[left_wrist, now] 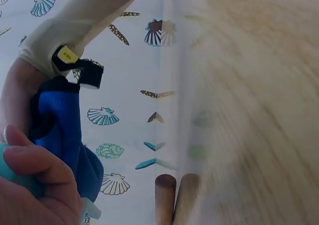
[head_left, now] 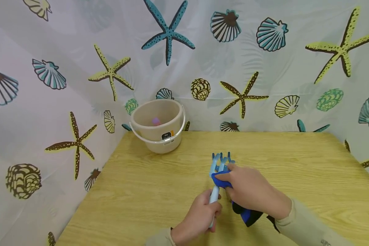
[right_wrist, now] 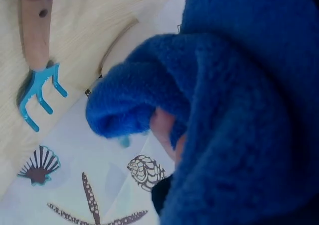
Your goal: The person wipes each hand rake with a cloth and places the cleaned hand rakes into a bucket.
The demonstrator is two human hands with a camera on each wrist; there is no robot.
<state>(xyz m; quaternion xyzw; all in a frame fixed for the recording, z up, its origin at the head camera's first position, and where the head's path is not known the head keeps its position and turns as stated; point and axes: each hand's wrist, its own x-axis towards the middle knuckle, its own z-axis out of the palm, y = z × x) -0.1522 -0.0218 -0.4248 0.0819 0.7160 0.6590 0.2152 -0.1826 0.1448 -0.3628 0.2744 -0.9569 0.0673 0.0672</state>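
My left hand (head_left: pixel 201 212) grips the handle of a light-blue hand fork (head_left: pixel 214 196), its tines pointing away from me. My right hand (head_left: pixel 249 188) pinches a blue cloth (head_left: pixel 222 181) against the fork's neck, just below the tines. The cloth hangs down beneath that hand, its lower part dark, and fills much of the right wrist view. Beyond the fork lies a small blue hand rake (right_wrist: pixel 40 93) with a wooden handle (right_wrist: pixel 36 36); in the head view the right hand hides most of it. The left wrist view shows curled fingers (left_wrist: pixel 47 170) on the handle.
A beige bucket (head_left: pixel 156 131) with a white bail stands at the back left of the wooden table (head_left: pixel 126 191). Something purple and pink (head_left: pixel 156 121) shows inside it. A white curtain (head_left: pixel 203 61) printed with shells and starfish surrounds the table at the back and sides.
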